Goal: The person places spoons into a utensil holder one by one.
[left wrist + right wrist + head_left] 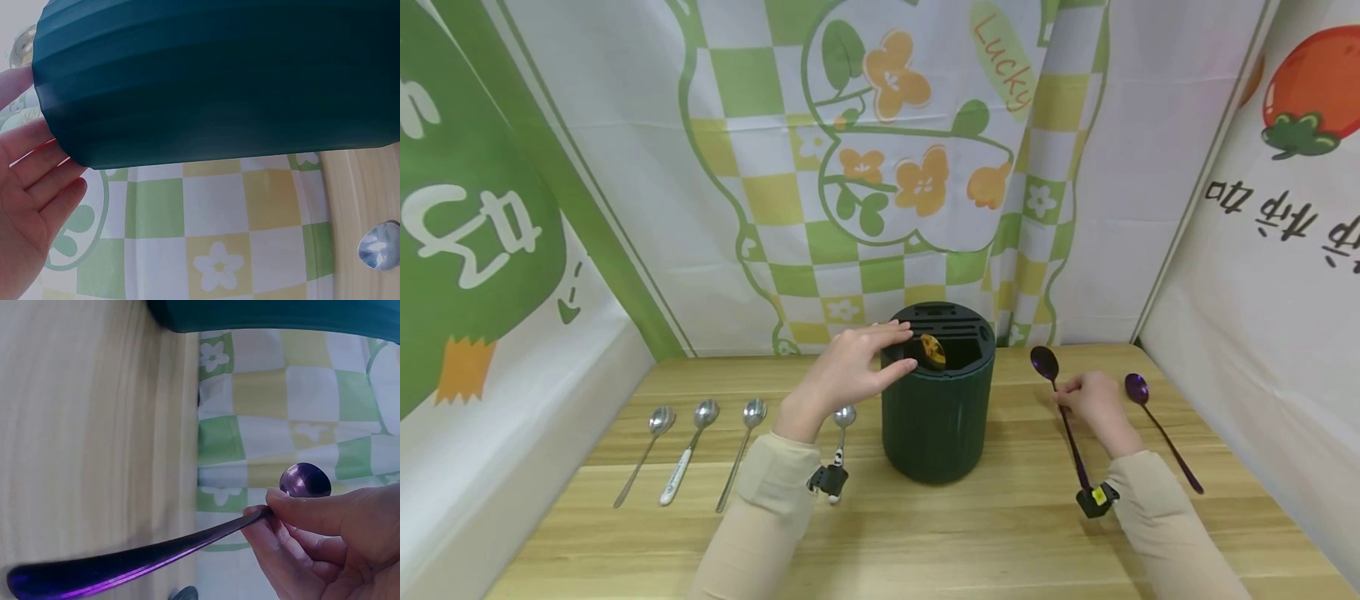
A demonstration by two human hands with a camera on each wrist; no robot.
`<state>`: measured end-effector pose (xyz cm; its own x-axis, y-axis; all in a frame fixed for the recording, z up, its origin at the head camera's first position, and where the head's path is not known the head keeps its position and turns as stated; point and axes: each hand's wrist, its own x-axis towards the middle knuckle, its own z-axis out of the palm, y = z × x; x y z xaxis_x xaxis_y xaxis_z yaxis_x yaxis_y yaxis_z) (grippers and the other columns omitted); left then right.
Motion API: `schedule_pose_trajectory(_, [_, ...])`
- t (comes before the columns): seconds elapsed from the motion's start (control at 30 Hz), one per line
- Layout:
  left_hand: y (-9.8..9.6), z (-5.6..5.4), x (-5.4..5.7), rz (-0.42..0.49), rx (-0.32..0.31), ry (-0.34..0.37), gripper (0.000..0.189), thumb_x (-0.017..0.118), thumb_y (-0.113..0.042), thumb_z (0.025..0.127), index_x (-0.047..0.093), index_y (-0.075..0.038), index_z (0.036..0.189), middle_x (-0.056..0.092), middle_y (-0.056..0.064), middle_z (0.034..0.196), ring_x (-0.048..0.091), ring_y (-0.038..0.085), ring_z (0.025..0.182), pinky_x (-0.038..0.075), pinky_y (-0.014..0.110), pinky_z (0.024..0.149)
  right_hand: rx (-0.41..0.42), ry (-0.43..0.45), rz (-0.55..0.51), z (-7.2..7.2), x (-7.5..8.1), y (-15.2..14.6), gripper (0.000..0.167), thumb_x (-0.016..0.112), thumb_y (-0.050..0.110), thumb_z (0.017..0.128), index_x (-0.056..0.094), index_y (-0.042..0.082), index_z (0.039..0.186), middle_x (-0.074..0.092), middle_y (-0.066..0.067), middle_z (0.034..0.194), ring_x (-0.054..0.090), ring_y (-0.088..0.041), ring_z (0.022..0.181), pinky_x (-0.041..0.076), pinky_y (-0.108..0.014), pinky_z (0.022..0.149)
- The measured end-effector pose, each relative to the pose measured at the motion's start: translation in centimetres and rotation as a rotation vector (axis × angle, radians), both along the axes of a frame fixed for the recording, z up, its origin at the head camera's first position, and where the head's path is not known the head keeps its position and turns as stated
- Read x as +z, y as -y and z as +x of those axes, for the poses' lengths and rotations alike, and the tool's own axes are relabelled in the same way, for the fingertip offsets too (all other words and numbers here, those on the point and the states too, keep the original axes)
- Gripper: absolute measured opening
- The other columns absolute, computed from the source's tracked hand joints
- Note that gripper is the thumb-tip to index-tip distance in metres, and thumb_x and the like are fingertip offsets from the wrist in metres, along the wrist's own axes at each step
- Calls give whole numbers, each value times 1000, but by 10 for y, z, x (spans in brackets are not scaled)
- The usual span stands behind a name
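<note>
A dark green utensil holder stands upright with a gold-looking spoon in its top opening; the spoon's lower part is hidden inside. My left hand is at the holder's rim with fingers extended, and the left wrist view shows the fingertips by that rim. On the right, my right hand pinches a dark purple spoon between thumb and fingers by its handle, bowl pointing away from me. In the right wrist view its handle slants down to the left.
Several silver spoons lie on the wooden table at left, including a plain one and a white-handled one. Another silver spoon lies partly behind my left wrist. A second purple spoon lies at right. A patterned curtain hangs behind.
</note>
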<state>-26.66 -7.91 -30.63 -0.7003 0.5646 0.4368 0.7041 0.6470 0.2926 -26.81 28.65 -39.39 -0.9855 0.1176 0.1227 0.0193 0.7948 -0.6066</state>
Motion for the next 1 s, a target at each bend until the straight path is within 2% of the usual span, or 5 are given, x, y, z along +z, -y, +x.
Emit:
schedule_pose_trajectory(0.17, [0, 0, 0, 5, -3, -5, 51, 56, -47, 92, 58, -16, 132, 53, 3, 139, 50, 24, 128, 40, 44, 106, -5, 10, -39, 2, 6, 5, 21, 67, 11, 86, 69, -9, 91, 71, -21, 83, 71, -26, 68, 54, -30, 60])
schedule_pose_trajectory(0.37, [0, -1, -1, 10, -3, -2, 51, 56, -47, 92, 58, -16, 132, 53, 3, 139, 50, 24, 128, 40, 44, 106, 1, -8, -67, 7, 16, 13, 21, 67, 11, 87, 66, -10, 92, 71, -22, 83, 71, -31, 73, 54, -28, 58])
schedule_pose_trajectory(0.67, [0, 0, -1, 13, -2, 2, 51, 56, -47, 92, 58, -16, 132, 53, 3, 139, 49, 23, 129, 40, 44, 106, 22, -110, -49, 11, 31, 21, 19, 67, 9, 86, 66, -9, 90, 71, -21, 80, 71, -23, 65, 54, -24, 55])
schedule_pose_trajectory(0.83, [0, 0, -1, 15, -2, 2, 51, 56, -47, 92, 58, -16, 132, 53, 3, 139, 49, 23, 129, 40, 44, 106, 24, -114, -34, 13, 38, 25, 19, 67, 12, 87, 67, -7, 91, 72, -18, 80, 71, -27, 69, 54, -25, 56])
schedule_pose_trajectory(1.0, [0, -1, -1, 11, -6, 0, 51, 56, -47, 92, 58, -15, 132, 53, 3, 139, 49, 24, 129, 40, 44, 106, 28, -129, -9, 16, 44, 29, 19, 67, 14, 88, 68, -5, 92, 72, -18, 82, 71, -24, 69, 54, -28, 58])
